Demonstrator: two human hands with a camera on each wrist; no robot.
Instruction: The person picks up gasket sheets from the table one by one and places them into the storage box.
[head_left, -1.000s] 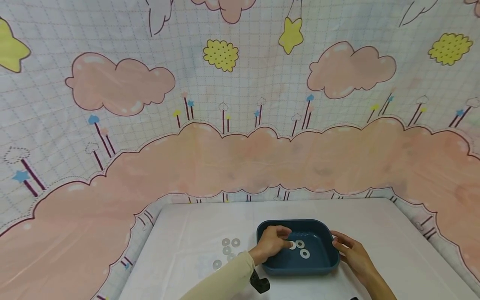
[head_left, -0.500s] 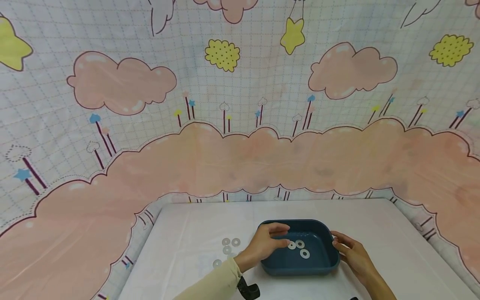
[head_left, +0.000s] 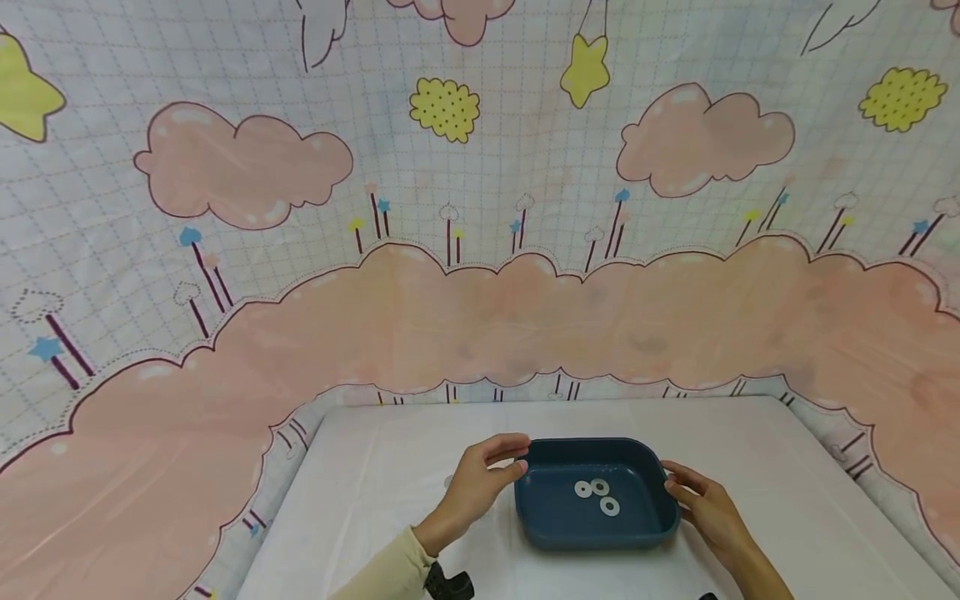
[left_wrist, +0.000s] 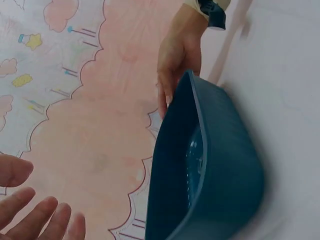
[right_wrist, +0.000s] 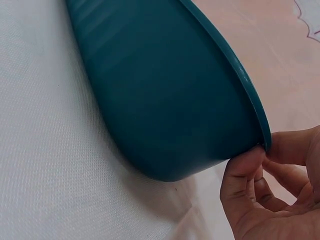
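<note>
A dark blue rectangular plastic tray (head_left: 558, 527) stands on the white table with three flat pale washers (head_left: 610, 507) lying near the middle of its floor. At its right side my right hand (head_left: 710, 510) pinches the rim, thumb and fingers at the corner in the right wrist view. My left hand (head_left: 476, 483) is just off the tray's left edge, its fingers (left_wrist: 37, 220) apart and nothing held between them in the left wrist view. Behind this hand the edge of a loose washer (head_left: 447, 481) peeks out; the hand and forearm hide that patch of table.
The white-covered table (head_left: 375, 450) reaches back to a cloth printed with pink clouds (head_left: 247, 171) and stars. A black strap piece (head_left: 450, 582) sits at the left wrist, partly cut off by the lower edge of the head view.
My left hand has drawn back leftward out of the tray, over the loose washers on the table. The three washers inside stay put, and my right hand keeps its grip on the rim.
</note>
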